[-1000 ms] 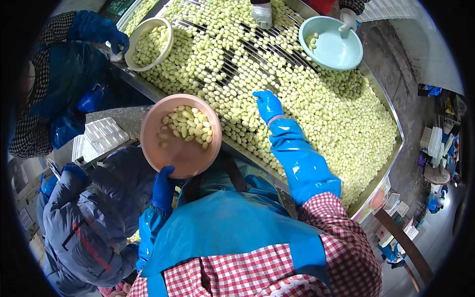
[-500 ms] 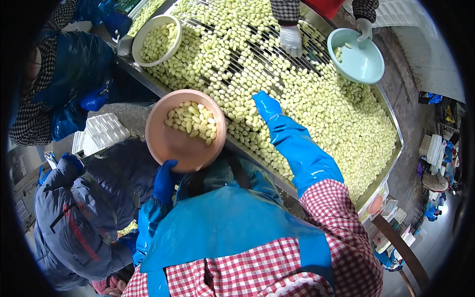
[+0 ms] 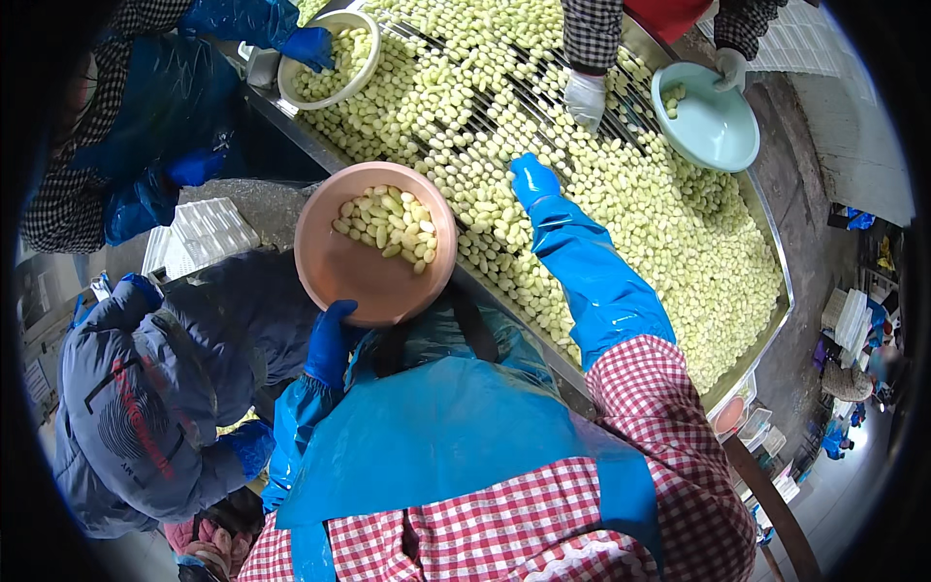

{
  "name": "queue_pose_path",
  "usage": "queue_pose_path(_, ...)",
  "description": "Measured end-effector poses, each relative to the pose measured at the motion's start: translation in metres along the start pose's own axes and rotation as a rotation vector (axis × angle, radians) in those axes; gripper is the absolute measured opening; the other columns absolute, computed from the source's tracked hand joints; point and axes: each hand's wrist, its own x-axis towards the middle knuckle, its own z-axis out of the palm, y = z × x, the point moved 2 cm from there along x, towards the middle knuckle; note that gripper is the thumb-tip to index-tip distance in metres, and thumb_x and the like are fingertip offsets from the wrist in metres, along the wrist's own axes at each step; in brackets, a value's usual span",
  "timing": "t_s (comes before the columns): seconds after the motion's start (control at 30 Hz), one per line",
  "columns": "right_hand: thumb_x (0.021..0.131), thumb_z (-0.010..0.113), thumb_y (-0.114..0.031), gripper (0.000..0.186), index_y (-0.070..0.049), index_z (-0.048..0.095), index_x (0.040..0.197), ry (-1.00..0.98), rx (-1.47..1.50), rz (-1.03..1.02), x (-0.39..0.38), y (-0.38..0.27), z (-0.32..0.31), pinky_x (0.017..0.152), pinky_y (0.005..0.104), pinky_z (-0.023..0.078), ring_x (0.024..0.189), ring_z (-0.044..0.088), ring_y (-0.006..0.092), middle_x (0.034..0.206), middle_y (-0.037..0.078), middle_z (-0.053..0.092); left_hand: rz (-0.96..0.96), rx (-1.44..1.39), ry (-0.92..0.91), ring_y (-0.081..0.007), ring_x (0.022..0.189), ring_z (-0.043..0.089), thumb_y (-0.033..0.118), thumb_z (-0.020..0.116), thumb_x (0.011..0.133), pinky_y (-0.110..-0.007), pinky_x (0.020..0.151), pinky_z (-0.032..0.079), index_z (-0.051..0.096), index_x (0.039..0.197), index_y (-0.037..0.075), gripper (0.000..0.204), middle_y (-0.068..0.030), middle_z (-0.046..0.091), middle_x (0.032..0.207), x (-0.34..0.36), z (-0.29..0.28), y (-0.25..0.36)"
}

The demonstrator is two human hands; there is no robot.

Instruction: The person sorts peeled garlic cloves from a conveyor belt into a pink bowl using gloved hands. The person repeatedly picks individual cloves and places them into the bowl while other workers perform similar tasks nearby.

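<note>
My left hand (image 3: 332, 341), in a blue glove, grips the near rim of a pink basin (image 3: 361, 283). The basin is tilted, and a small heap of pale green oval fruits (image 3: 390, 225) lies in its far half. At the middle of a metal-edged sorting table, my right hand (image 3: 534, 181), also blue-gloved, rests low over the fruits with its fingers curled in. Whatever may be inside those fingers is hidden. Loose pale green oval fruits (image 3: 669, 262) cover the table around it, heaped thickest to the right.
Across the table, a person's white-gloved hand (image 3: 585, 99) touches the fruits; their other hand holds a light blue basin (image 3: 713, 126). At far left, another person's blue-gloved hand (image 3: 310, 47) reaches into a white basin (image 3: 364, 73). A person in a padded jacket (image 3: 145, 407) is close on my left.
My right hand has shifted slightly right and farther, its fingers curling in. At far left, a co-worker's blue-gloved hand has come over the white basin. The white-gloved hand across has turned.
</note>
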Motion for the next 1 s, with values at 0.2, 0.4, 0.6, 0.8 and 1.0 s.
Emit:
queue_pose_path(0.2,0.078,0.067,-0.016,0.017,-0.006,0.068,0.091,0.032,0.738,0.352,-0.012,0.061,-0.023,0.059,0.0321,0.052,0.068,0.062,0.0154,0.076,0.007,0.066,0.032,-0.06,-0.074,-0.0279,0.095,0.061,0.019,0.059,0.082,-0.036,0.082,0.052,0.048,0.123,-0.001,0.047,-0.0173,0.059,0.112,0.007,-0.01,-0.008)
queue_pose_path(0.4,0.078,0.071,-0.014,0.034,-0.008,0.063,0.111,0.064,0.265,0.078,-0.063,0.035,-0.048,0.091,0.036,0.046,0.108,0.055,0.0299,0.115,0.015,0.056,0.081,-0.08,-0.074,-0.0294,0.098,0.06,0.017,0.059,0.082,-0.039,0.086,0.05,0.048,0.123,-0.001,0.046,-0.0159,0.059,0.112,-0.001,-0.004,-0.004)
queue_pose_path(0.6,0.079,0.071,-0.011,0.024,-0.01,0.063,0.102,-0.14,0.225,-0.108,-0.141,-0.018,-0.052,0.069,0.0284,0.049,0.076,0.058,0.0181,0.102,0.007,0.058,0.073,0.013,-0.041,-0.0272,0.087,0.062,0.028,0.06,0.081,-0.037,0.078,0.051,0.051,0.121,0.002,0.049,-0.0148,0.061,0.107,-0.004,-0.008,-0.006)
queue_pose_path(0.8,0.081,0.066,-0.018,0.027,-0.014,0.062,0.107,-0.046,0.008,-0.239,-0.147,-0.009,-0.013,0.078,0.0394,0.049,0.093,0.059,0.0323,0.108,0.011,0.055,0.102,0.085,-0.057,-0.0273,0.091,0.06,0.028,0.063,0.08,-0.036,0.077,0.051,0.05,0.122,0.002,0.051,-0.0142,0.06,0.109,0.007,-0.017,-0.009)
queue_pose_path(1.0,0.087,0.052,-0.026,0.02,-0.017,0.064,0.099,-0.234,-0.159,-0.131,-0.128,0.002,0.004,0.075,0.047,0.048,0.092,0.058,0.0393,0.108,0.017,0.056,0.087,0.014,-0.039,-0.03,0.099,0.059,0.02,0.061,0.08,-0.04,0.087,0.05,0.049,0.124,-0.001,0.05,-0.0169,0.059,0.113,0.001,-0.007,-0.004)
